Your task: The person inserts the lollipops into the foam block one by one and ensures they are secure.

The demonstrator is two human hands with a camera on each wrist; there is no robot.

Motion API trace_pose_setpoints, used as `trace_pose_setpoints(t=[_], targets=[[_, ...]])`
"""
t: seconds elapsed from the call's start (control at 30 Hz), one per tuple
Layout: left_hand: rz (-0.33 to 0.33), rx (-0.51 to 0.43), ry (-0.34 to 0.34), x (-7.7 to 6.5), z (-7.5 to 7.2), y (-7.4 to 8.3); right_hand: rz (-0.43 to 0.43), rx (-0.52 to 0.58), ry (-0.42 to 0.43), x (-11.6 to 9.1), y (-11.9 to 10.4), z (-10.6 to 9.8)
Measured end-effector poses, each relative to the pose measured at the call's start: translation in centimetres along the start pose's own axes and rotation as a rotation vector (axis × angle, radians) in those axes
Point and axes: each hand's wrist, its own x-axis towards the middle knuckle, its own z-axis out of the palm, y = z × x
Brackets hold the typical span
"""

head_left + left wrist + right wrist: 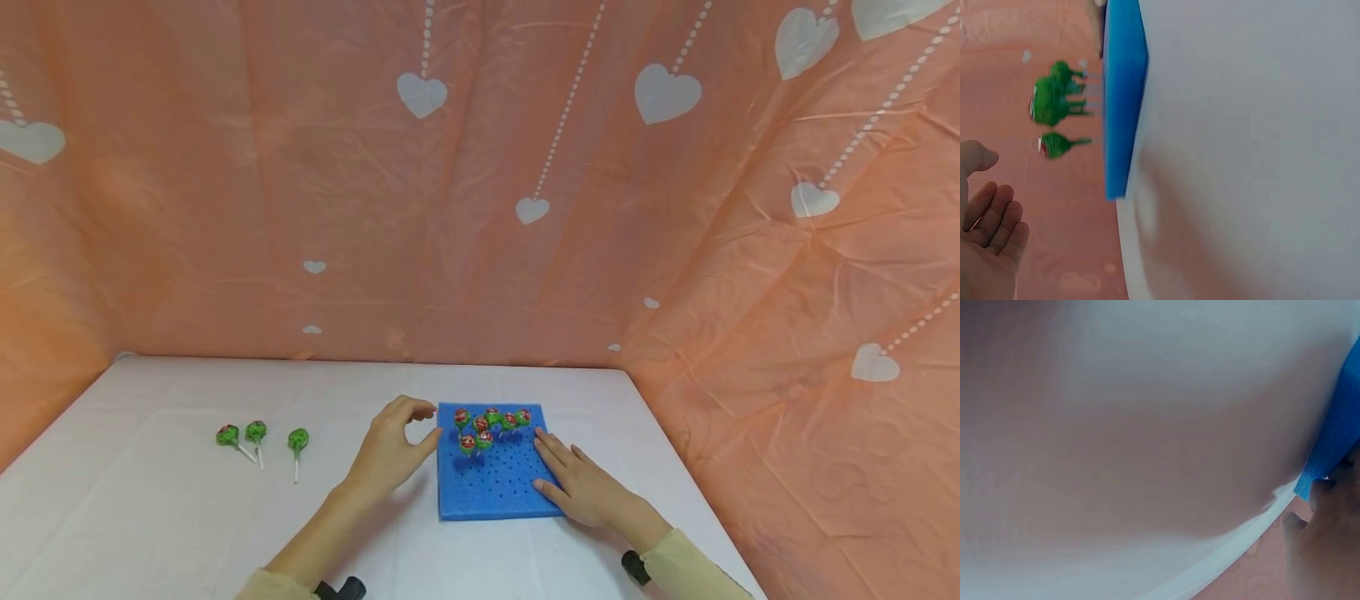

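A blue foam board (pixel 487 500) dotted with small holes lies on the white table. Several lollipops (pixel 483 439) in green and red wrappers stand in its upper part, sticks down. My left hand (pixel 390 450) hovers just off the board's left side, thumb and fingers apart and holding nothing. The left wrist view shows the same empty hand (pixel 991 231) beside the lollipop heads (pixel 1050 103). My right hand (pixel 588 487) rests on the board's right edge with its fingers spread out. In the right wrist view only part of that hand (pixel 1325 544) shows against the blue edge (pixel 1338 425).
Left of the board, three loose lollipops lie on the table: one at far left (pixel 227 435), one beside it (pixel 256 431) and one apart (pixel 298 440). The white tabletop (pixel 150 500) meets an orange curtain (pixel 337 183) with white hearts behind and at the right.
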Motion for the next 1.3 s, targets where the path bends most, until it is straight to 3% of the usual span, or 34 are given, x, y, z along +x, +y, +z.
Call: trace_pose_setpoints(t=[0.27,0.63,0.8,1.03,1.3], targets=[[-0.004,0.069,0.049,-0.3,-3.0,-2.3,-0.003,0.010,0.002,0.1,0.2,0.1],[-0.004,0.179,0.064,-1.0,-7.4,-5.7,-0.006,0.006,0.005,-0.1,0.1,0.1],[-0.040,0.224,0.004,-1.1,-9.5,-7.0,-0.007,0.004,0.002,0.0,0.1,0.1],[-0.111,0.276,-0.131,-1.2,-11.6,-8.3,-0.004,0.011,-0.001,-0.1,0.0,-0.1],[-0.085,0.367,-0.214,-1.1,-13.0,-9.4,-0.004,0.012,-0.002,0.0,0.1,0.0]])
